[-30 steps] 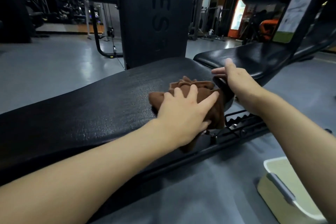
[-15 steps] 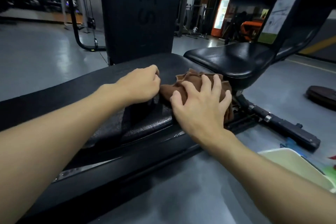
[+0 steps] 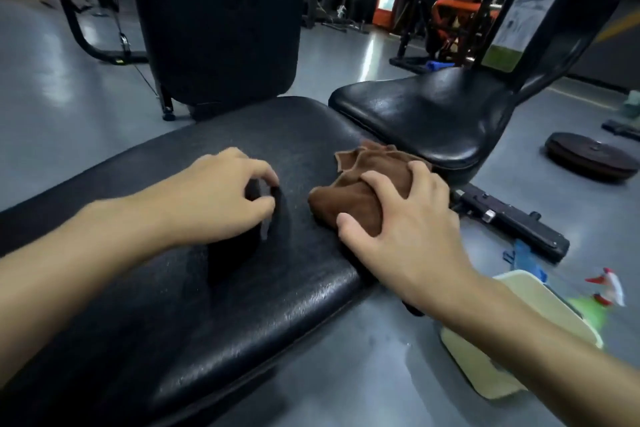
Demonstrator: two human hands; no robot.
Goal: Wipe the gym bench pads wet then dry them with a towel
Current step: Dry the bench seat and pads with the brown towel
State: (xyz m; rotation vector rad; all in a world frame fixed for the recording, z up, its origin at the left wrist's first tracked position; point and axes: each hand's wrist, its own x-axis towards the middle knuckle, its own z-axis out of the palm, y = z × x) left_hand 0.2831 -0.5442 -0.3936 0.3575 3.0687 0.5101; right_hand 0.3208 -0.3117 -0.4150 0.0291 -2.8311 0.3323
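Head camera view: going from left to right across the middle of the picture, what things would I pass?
left hand → brown cloth, gripped by the right hand → weight plate

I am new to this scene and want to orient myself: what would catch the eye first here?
First the right hand, gripping a bunched brown cloth at the end of the long bench pad, just before the raised seat pad. Next the left hand, resting with curled fingers on the same pad further left. A dark weight plate lies on the floor at far right.
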